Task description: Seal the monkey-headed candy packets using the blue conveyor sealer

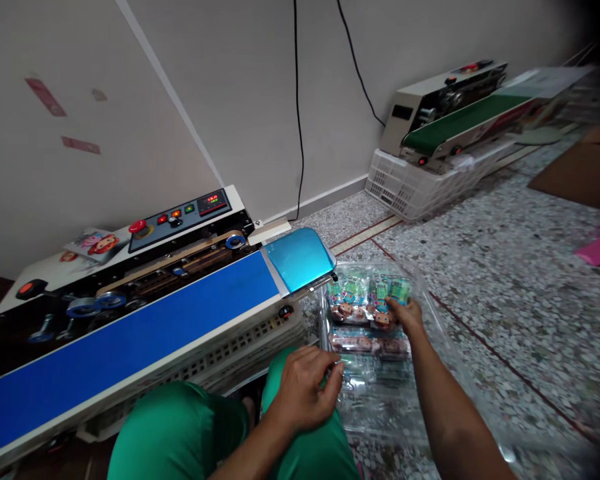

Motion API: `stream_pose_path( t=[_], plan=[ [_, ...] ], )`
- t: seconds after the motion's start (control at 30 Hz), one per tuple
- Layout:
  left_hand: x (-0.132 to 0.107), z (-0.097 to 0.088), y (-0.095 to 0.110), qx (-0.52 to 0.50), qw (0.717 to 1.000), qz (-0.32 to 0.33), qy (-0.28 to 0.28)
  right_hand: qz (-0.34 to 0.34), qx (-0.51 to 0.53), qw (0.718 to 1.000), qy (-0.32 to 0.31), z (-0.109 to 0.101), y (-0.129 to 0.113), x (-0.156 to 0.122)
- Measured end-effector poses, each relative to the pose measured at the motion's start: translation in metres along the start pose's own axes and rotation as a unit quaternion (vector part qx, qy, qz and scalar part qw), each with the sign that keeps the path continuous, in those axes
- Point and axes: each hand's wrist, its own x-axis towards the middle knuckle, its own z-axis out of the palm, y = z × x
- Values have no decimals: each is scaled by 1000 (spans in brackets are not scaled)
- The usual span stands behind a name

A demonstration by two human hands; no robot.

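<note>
My right hand [406,315] reaches into a clear plastic tray [433,313] on the floor, its fingers closed on the edge of a small printed packet [381,308]. More shiny packets [349,303] with green tops and cartoon faces lie in rows beside it. Nearer me in the tray, transparent wrappers overlap and are hard to tell apart. My left hand [307,385] rests over my green-clad knee, fingers curled in and nothing visible in them, close to the tray's left side.
To the left stands a band sealing machine [180,223] with a blue conveyor belt [145,340] and a shiny blue end plate [300,259]. A second sealer with a green belt [467,123] sits on a white crate [405,187]. Cardboard [585,170] lies at right.
</note>
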Motion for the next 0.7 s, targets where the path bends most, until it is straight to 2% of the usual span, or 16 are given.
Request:
stream_pose_path(
  t=[0.17, 0.4, 0.57, 0.7],
  plan=[
    [1, 1, 1, -1, 1000, -1, -2, -37, 0, 999, -8, -20, -13, -9],
    [3, -1, 4, 14, 999, -18, -35, -89, -10, 996, 11, -35, -27, -20],
    [5, -2, 9, 49, 995, -34, -77, -74, -25, 997, 15, -35, -30, -13],
    [2, -2, 9, 56, 995, -35, -78, -55, -14, 998, 17, -27, -25, -6]
  ],
)
